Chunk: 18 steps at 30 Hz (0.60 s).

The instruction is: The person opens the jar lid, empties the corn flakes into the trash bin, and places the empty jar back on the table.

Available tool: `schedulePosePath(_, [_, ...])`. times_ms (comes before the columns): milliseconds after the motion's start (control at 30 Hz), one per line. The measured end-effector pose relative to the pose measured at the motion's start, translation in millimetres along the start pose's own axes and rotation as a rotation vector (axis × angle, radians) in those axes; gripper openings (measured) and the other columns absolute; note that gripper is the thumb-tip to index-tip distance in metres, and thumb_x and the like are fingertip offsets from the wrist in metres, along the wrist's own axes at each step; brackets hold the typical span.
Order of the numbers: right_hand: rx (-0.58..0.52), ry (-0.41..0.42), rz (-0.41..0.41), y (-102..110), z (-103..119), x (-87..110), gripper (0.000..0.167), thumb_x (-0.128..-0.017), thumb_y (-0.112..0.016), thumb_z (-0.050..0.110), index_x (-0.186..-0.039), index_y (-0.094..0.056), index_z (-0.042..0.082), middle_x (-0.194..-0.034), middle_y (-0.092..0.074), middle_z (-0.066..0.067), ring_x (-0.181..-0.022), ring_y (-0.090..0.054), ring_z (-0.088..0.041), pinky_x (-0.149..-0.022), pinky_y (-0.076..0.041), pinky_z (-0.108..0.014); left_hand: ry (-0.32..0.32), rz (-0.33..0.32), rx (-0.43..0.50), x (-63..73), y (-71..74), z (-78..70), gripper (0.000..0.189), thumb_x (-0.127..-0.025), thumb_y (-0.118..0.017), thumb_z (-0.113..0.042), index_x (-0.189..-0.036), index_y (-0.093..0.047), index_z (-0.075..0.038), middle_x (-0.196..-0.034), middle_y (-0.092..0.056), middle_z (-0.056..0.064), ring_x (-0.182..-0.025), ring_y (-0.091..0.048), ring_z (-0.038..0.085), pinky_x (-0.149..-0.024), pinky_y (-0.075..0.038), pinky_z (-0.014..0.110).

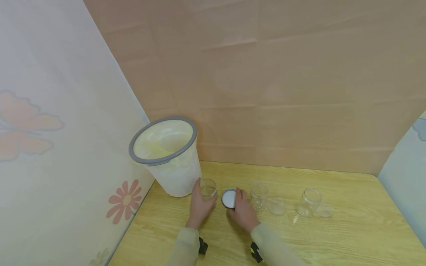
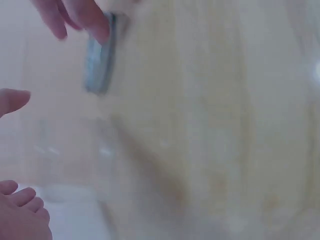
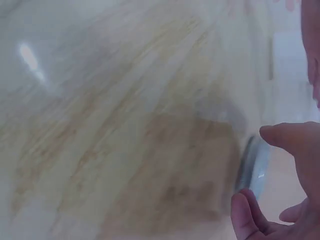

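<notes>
My right hand (image 1: 244, 212) pinches a round lid (image 1: 229, 198) by its edge; the lid is white on its face with a dark grey rim. In the right wrist view, the thumb and fingertips sit at opposite edges of the lid (image 3: 254, 167). My left hand (image 1: 201, 207) is around a clear glass jar (image 1: 208, 188) in front of the bucket. The left wrist view has the thumb and fingers spread beside the see-through jar (image 2: 75, 160), with a gap at the thumb tip.
A white bucket (image 1: 179, 177) with a grey rim stands in the back left corner. Right of my hands are two more clear jars, one nearer (image 1: 259, 195) and one farther (image 1: 309, 202), each beside a clear disc (image 1: 276, 206). Walls border the wooden table (image 1: 359, 221).
</notes>
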State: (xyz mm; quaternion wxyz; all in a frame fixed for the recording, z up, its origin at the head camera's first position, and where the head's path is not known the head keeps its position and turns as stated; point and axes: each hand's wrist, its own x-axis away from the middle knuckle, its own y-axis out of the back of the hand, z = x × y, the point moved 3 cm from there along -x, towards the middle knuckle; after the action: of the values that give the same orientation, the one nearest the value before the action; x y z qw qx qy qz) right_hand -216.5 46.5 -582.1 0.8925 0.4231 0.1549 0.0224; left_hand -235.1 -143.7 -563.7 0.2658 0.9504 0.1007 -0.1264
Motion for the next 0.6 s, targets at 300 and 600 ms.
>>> schedulePosePath(300, [-0.067, 0.120, -0.060, 51.9, 45.8, 6.1, 0.083, -0.084, -0.085, 0.019, -0.146, -0.039, -0.010, -0.133, -0.050, -0.025, -0.100, -0.065, -0.036, -0.076, -0.059, -0.046, -0.377, -0.004, -0.066, -10.1, 15.6, -96.2, 0.090, -0.090, -0.078, -0.032, -0.159, -0.027, -0.005, -0.162, -0.030, 0.015, -0.147, -0.028, 0.034, -0.113, -0.029, 0.060])
schedulePosePath(600, [0.048, 0.273, -0.235, 149.7, 55.5, -4.0, 0.058, -0.093, -0.076, 0.023, -0.138, -0.054, -0.006, -0.124, -0.063, -0.021, -0.103, -0.064, -0.037, -0.084, -0.055, -0.050, -0.628, -0.053, -0.232, -32.9, 38.5, -172.0, 0.076, -0.100, -0.057, -0.048, -0.156, -0.035, -0.002, -0.159, -0.034, 0.018, -0.147, -0.029, 0.037, -0.116, -0.022, 0.060])
